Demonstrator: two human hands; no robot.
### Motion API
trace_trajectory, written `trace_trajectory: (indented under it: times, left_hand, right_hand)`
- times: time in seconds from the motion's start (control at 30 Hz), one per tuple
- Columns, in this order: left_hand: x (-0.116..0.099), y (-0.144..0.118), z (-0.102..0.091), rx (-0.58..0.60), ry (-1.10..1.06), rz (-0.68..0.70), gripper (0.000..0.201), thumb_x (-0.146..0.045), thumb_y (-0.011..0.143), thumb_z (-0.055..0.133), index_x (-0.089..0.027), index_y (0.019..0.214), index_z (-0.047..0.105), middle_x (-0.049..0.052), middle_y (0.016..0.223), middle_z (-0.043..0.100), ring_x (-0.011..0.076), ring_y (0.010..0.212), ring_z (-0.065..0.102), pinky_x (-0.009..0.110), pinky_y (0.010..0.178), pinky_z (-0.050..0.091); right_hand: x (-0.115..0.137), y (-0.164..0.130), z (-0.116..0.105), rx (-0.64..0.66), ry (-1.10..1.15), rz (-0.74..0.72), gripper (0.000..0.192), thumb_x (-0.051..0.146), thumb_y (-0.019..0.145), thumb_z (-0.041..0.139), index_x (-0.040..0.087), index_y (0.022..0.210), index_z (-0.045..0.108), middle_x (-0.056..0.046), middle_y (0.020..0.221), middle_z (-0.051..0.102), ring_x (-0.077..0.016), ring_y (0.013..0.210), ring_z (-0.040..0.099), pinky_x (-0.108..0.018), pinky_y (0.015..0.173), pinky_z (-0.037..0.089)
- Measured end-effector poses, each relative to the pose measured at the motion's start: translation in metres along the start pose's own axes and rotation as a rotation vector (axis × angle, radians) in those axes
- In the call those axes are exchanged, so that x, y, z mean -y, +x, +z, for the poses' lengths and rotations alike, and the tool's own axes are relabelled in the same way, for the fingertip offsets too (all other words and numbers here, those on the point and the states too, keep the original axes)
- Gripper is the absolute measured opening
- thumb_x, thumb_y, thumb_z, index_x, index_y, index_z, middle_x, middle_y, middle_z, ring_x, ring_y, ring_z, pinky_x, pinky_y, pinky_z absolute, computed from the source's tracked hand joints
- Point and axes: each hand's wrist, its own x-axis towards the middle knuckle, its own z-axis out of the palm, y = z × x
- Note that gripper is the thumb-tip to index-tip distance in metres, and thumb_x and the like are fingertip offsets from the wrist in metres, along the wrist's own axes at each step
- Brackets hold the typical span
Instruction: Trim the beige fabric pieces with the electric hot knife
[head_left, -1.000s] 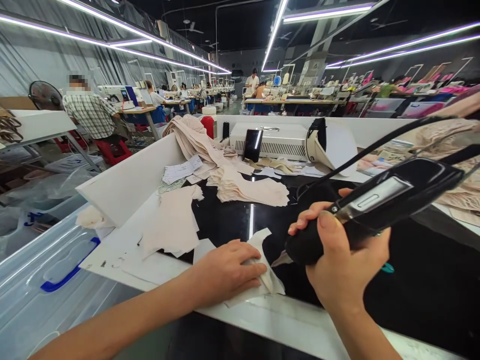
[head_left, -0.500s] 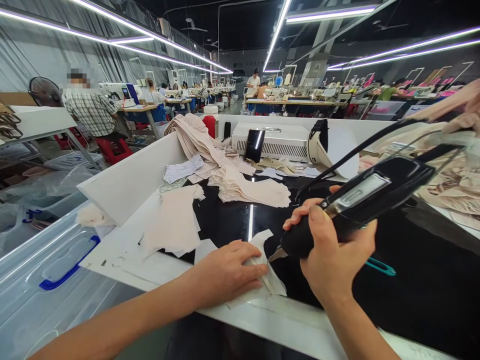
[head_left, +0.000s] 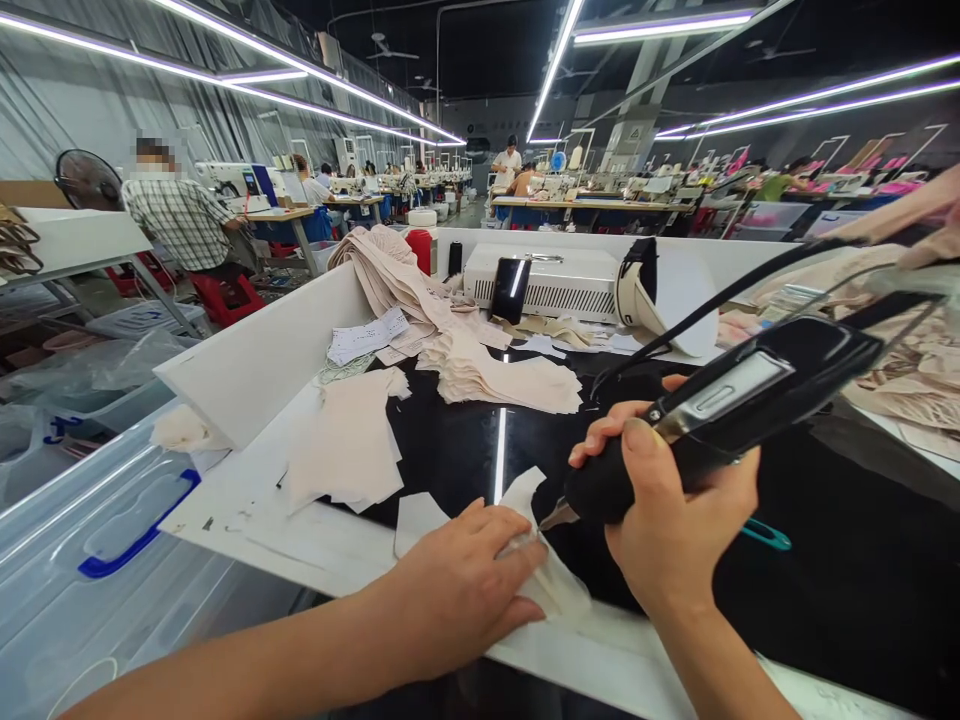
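Head view: a pale fabric piece (head_left: pixel 541 560) is pinned flat on the black bench (head_left: pixel 825 560) near its front edge by the left hand (head_left: pixel 457 585), fingers spread and gripping nothing. A black corded cutting tool (head_left: pixel 720 410) is clasped by the right hand (head_left: pixel 667 510), fingers wrapped tight, its tip at the fabric's edge. Stacked fabric pieces (head_left: pixel 495 375) are seen further back.
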Motion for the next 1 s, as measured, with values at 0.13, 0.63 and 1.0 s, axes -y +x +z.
trace_trajectory:
  times: [0.13, 0.63, 1.0]
  left_hand:
    - [0.010, 0.010, -0.009, -0.008, -0.006, 0.017, 0.028, -0.033, 0.127, 0.061, -0.012, 0.138, 0.075, 0.018, 0.136, 0.082, 0.0286, 0.134, 0.080, 0.039, 0.121, 0.067]
    - [0.094, 0.043, -0.015, 0.203, -0.174, 0.266, 0.053, 0.008, 0.105, 0.055, -0.017, 0.145, 0.080, 0.015, 0.150, 0.084, 0.0258, 0.143, 0.079, 0.038, 0.122, 0.066]
    - [0.097, 0.042, -0.015, 0.244, -0.041, 0.395, 0.044, 0.002, 0.112, 0.058, -0.010, 0.148, 0.080, 0.020, 0.156, 0.081, 0.0286, 0.149, 0.077, 0.042, 0.132, 0.061]
  right_hand:
    - [0.004, -0.003, -0.004, 0.005, -0.006, -0.004, 0.060, 0.052, 0.087, 0.108, 0.028, 0.125, 0.069, 0.007, 0.085, 0.076, -0.0171, 0.064, 0.070, -0.032, 0.058, 0.065]
    - [0.005, -0.007, -0.006, 0.007, -0.006, -0.010, 0.065, 0.050, 0.089, 0.109, 0.029, 0.135, 0.068, 0.005, 0.088, 0.078, -0.0176, 0.067, 0.071, -0.032, 0.059, 0.066]
    - [0.009, -0.010, -0.005, -0.008, -0.034, -0.011, 0.066, 0.053, 0.088, 0.108, 0.030, 0.135, 0.067, 0.006, 0.088, 0.077, -0.0177, 0.066, 0.071, -0.033, 0.061, 0.065]
